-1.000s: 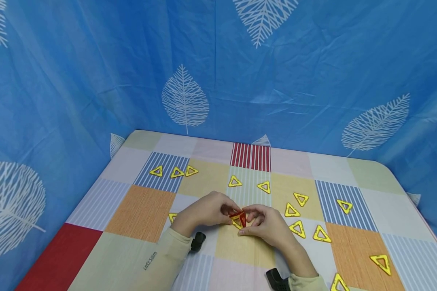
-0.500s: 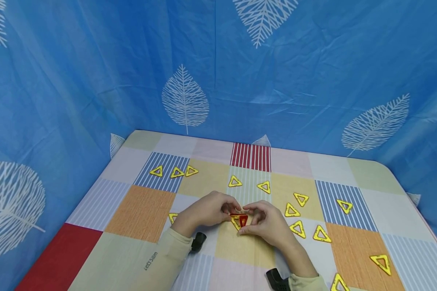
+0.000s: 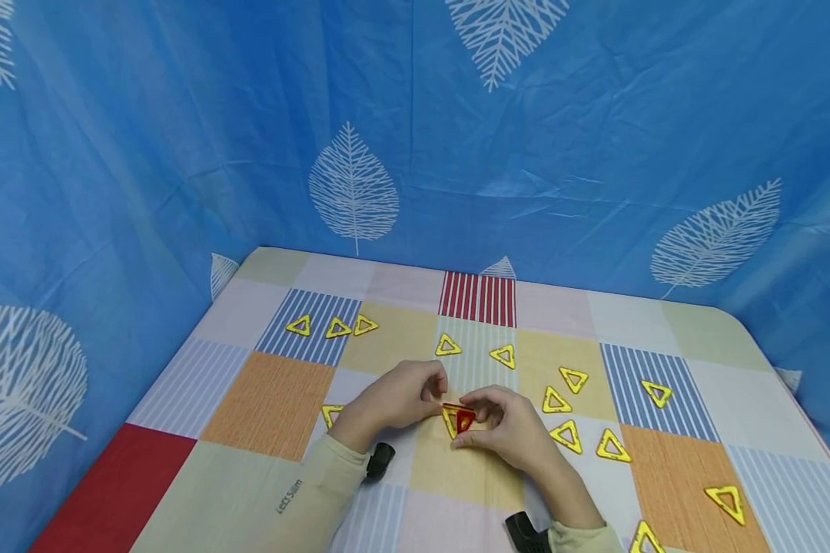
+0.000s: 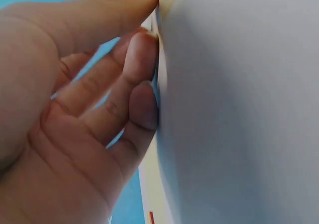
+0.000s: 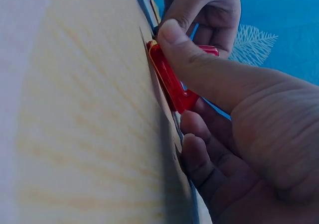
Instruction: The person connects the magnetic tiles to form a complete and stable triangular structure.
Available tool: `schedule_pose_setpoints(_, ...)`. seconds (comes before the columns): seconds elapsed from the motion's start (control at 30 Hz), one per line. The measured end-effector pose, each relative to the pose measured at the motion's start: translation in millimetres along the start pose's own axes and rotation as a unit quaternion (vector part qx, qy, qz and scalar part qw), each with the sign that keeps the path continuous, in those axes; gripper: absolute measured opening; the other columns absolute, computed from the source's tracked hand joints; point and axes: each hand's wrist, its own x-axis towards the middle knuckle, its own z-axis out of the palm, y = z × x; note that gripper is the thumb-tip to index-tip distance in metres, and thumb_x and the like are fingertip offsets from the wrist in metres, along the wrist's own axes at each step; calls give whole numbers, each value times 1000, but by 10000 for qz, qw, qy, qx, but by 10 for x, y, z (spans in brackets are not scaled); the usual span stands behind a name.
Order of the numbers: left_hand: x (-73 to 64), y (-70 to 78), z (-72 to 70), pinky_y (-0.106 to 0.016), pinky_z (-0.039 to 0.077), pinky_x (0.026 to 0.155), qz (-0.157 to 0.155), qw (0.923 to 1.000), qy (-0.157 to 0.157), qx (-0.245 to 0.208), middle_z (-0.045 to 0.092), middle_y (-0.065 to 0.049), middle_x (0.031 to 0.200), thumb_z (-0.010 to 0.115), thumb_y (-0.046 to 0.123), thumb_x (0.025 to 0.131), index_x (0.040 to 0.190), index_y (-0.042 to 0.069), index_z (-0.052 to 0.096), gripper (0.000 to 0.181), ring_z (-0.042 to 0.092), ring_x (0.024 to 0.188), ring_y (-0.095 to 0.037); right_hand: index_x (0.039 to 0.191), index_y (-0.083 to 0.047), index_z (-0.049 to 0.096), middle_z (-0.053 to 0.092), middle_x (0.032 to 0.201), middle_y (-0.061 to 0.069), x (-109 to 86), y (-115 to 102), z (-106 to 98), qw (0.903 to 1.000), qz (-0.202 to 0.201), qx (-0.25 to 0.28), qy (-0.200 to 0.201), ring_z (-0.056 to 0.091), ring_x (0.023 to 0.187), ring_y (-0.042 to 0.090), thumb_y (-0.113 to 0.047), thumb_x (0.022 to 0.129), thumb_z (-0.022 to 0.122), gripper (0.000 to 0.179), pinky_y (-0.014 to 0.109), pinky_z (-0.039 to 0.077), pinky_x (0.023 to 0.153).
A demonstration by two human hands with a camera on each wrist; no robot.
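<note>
Blue curtain (image 3: 567,153) printed with white leaves (image 3: 353,184), hanging behind and to both sides of a bench (image 3: 263,403) under patchwork cloth (image 3: 194,491).

Head view: on the bench, a red triangle (image 3: 465,421) between two hands, tilted up against a yellow piece (image 3: 449,422) just to its left, with a reddish edge (image 3: 459,406) along the far side. Just right of the red triangle, the right hand (image 3: 503,421), thumb and forefinger clamped on it. Just left of the red triangle, the left hand (image 3: 403,394), thumb tip at the yellow piece, forefinger raised apart from the thumb; impossible to tell any pinch by the hidden fingers. Around the red triangle, flat yellow triangles (image 3: 447,345): three beyond and well to its left, two straight beyond, a cluster of four to its right, more farther right and nearer the body, and one to its left, partly behind the left wrist. Nearer the body than the red triangle, a pale sleeve (image 3: 318,491) and a black device (image 3: 380,461) at the left wrist.

Left wrist view: thumb extended to a red-edged yellow corner, other fingers loosely bent, apart from the thumb.

Right wrist view: red triangle tilted off the bench, right thumb pressed across it, lower fingers bent near its corner, left hand just beyond
</note>
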Motion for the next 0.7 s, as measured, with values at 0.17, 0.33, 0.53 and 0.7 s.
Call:
schedule_pose_setpoints(0.17, 10, 20, 24, -25, 47, 65, -131, 9998, 99, 141, 60, 2, 87, 81, 6, 85, 93, 11, 61, 22, 53, 70, -8, 106, -15, 75, 63, 88, -5, 2, 1, 6, 9999, -98, -123, 52, 56, 74, 15, -28, 63, 97, 50, 26, 48, 62)
schedule_pose_setpoints(0.33, 22, 41, 38, -25, 47, 66, -282, 9993, 80, 235, 59, 2, 88, 81, 8, 86, 94, 12, 62, 21, 53, 70, -8, 112, -17, 75, 69, 104, -7, -10, 10, 4, 9996, -209, -168, -28, 61, 87, 13, -30, 65, 96, 53, 27, 50, 73)
schedule_pose_setpoints(0.53, 21, 46, 36, -25, 48, 68, -252, 9994, 92, 232, 59, 2, 89, 81, 7, 85, 97, 10, 64, 21, 54, 72, -8, 110, -20, 77, 71, 106, -9, -18, 6, -4, 9995, -288, -81, -132, 63, 93, 12, -31, 69, 94, 46, 28, 51, 78)
schedule_pose_setpoints(0.7, 15, 28, 16, -27, 49, 70, -310, 9994, 94, 136, 61, 3, 90, 81, 7, 85, 102, 10, 65, 22, 56, 74, -8, 112, -19, 77, 69, 103, -10, 1, 8, -2, 9987, -467, -116, -184, 62, 88, 11, -28, 71, 93, 45, 27, 50, 74)
